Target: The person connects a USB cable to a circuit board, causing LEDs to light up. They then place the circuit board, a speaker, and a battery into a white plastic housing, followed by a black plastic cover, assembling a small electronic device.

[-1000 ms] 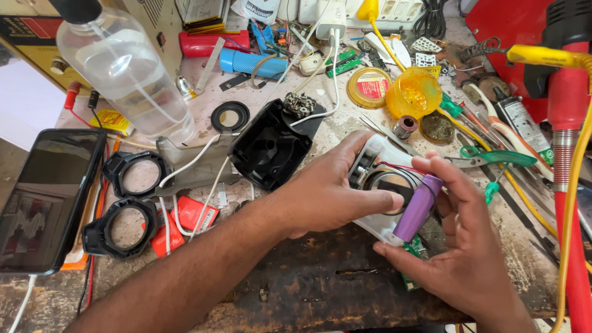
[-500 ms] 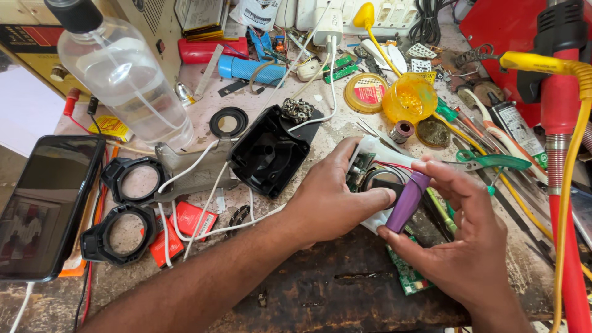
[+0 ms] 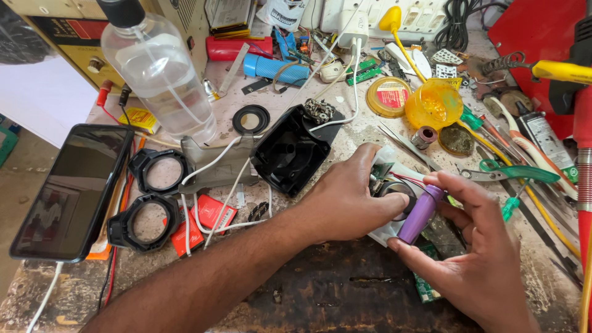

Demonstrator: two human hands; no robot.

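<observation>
My left hand [image 3: 345, 197] rests on a small white opened device [image 3: 390, 185] with a round speaker-like part and thin wires, pinning it to the bench. My right hand [image 3: 475, 259] pinches a purple cylindrical battery cell [image 3: 420, 214] between thumb and fingers, held tilted against the white device's right side. A green circuit board [image 3: 425, 287] lies partly under my right hand. A black open plastic housing [image 3: 291, 153] sits just left of my left hand.
Two black rings [image 3: 151, 197], a grey bracket, white cables and a red packet lie at left, beside a dark phone [image 3: 68, 191]. A clear bottle [image 3: 157, 74] stands behind. Yellow cup [image 3: 433, 105], green-handled scissors [image 3: 512, 172], screwdrivers and a red tool crowd the right.
Both hands stay on the white device. The purple cell has tipped slightly and sits a little lower against the device; the camera has shifted a bit.
</observation>
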